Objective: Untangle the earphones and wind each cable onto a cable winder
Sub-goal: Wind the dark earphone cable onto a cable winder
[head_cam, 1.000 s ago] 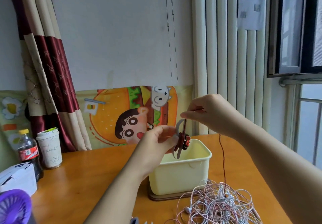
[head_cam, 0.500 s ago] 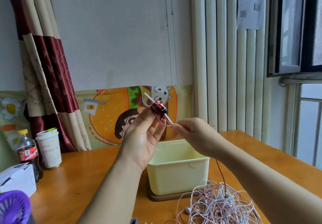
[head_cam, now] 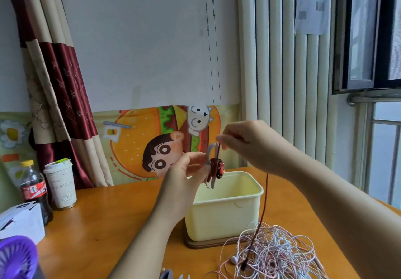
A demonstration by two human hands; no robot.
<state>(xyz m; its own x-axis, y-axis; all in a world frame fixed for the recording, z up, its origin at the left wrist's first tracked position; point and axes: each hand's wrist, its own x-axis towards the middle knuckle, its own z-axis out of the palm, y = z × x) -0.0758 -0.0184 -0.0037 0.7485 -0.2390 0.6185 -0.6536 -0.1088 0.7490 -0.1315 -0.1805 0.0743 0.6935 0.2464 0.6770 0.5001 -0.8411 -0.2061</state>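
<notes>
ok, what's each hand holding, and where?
Left hand grips the grey winder near its middle; right hand pinches the red cable just above the winder.

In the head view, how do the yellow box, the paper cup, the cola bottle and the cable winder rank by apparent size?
1. yellow box
2. paper cup and cola bottle: about alike, bottle partly hidden, so not ranked
3. cable winder, smallest
</notes>
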